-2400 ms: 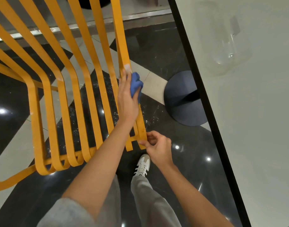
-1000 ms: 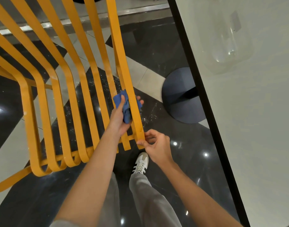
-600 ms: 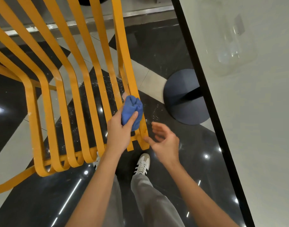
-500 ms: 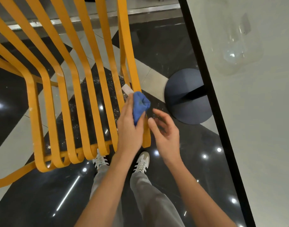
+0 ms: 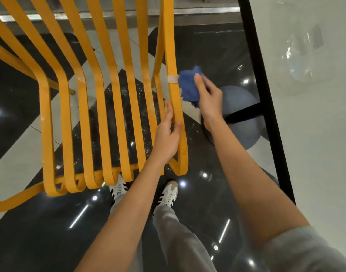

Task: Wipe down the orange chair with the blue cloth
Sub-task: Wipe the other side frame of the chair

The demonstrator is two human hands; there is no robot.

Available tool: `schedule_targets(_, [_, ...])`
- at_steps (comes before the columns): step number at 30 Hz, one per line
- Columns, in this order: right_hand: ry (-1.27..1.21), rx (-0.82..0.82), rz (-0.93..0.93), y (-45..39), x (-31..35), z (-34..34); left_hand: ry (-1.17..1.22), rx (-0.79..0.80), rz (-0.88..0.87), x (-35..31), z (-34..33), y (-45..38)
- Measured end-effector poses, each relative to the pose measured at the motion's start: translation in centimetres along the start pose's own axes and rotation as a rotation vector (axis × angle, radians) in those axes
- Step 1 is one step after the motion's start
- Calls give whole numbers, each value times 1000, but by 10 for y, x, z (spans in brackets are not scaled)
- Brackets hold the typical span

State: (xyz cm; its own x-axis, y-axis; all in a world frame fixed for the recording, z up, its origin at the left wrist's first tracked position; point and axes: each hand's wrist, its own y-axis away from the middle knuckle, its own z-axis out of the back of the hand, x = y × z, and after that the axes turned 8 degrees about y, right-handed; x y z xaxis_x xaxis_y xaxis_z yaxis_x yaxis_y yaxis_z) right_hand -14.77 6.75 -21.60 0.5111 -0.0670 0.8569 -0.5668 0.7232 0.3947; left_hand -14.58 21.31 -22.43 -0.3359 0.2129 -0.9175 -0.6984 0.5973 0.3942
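Observation:
The orange chair (image 5: pixel 117 99), made of bent metal slats, fills the left and middle of the head view, seen from above. My right hand (image 5: pixel 208 99) holds the crumpled blue cloth (image 5: pixel 188 85) against the outer side of the rightmost slat, just below a white tape band. My left hand (image 5: pixel 167 134) grips that same slat lower down, fingers behind it and thumb on its front face.
A white table top (image 5: pixel 315 134) with a black edge runs along the right, a clear glass vessel (image 5: pixel 303 55) standing on it. The table's round dark base (image 5: pixel 240 107) sits on the glossy black-and-white floor close beside the chair. My feet in white sneakers (image 5: pixel 169 193) stand below.
The blue cloth passed from my left hand to my right hand. My right hand left the slat's lower end and moved up to its outer side; my left hand now grips the slat.

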Motion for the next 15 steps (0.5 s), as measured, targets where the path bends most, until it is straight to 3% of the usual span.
schedule_targets(4, [161, 79, 49, -20, 2, -27, 82, -78, 25, 7, -9, -9])
schedule_targets(11, [207, 5, 32, 23, -11, -10, 144, -74, 16, 17, -7, -12])
schedule_targets(15, [290, -48, 72, 1, 7, -18, 192, -106, 45, 12, -10, -7])
